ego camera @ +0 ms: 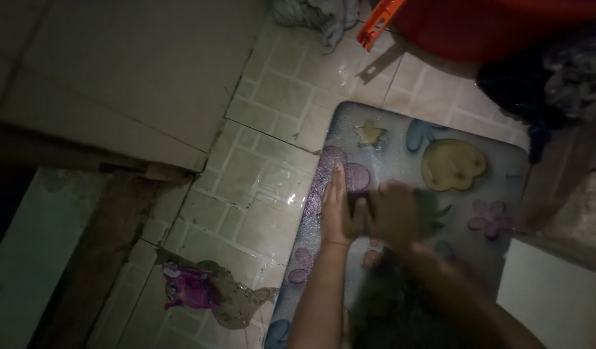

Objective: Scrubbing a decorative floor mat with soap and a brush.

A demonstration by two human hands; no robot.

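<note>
Where wet floor tiles (259, 181) meet a crumpled purple wrapper (188, 287): patterned mat (453, 142) flat on floor; left hand (337, 210) pressed open on mat; right hand (395, 216) blurred, grip indiscernible. Beyond: grey cloth (317, 16), red tub (498, 26), dark laundry (556, 77).

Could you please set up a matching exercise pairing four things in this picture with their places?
Things:
1. left hand
2. orange handle
3. purple packet
4. grey cloth

Places:
A. top edge, left of the red tub
B. flat on the patterned mat
C. wet tiles, lower left
D. sticking out from the tub

Pairs: 1-B, 2-D, 3-C, 4-A
</note>
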